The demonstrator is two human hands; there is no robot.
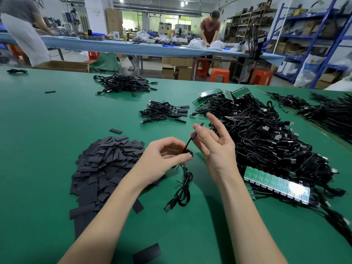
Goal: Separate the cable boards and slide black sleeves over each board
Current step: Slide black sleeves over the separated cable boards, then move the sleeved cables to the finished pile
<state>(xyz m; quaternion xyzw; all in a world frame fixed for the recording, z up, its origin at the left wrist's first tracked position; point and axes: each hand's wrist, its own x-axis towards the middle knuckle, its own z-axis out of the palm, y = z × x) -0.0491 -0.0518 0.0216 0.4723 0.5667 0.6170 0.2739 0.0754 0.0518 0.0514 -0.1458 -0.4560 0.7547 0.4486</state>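
Observation:
My left hand [167, 155] pinches a black cable [183, 189] just above the green table; its coiled length and USB plug [170, 205] hang down onto the mat. My right hand [213, 141] pinches the cable's upper end, where a black sleeve [194, 134] sits over the small board, while its other fingers are spread. A heap of flat black sleeves [106, 162] lies to the left of my hands. To the right, a green strip of joined boards [276, 182] rests against a big tangle of cables [266, 141].
Two small heaps of sleeved cables [163, 112] [123, 84] lie farther back, with more board strips [221, 95] behind the tangle. Loose sleeves [146, 252] lie near the front edge. Two people work at a far blue table [114, 45]. Orange stools and shelves stand beyond.

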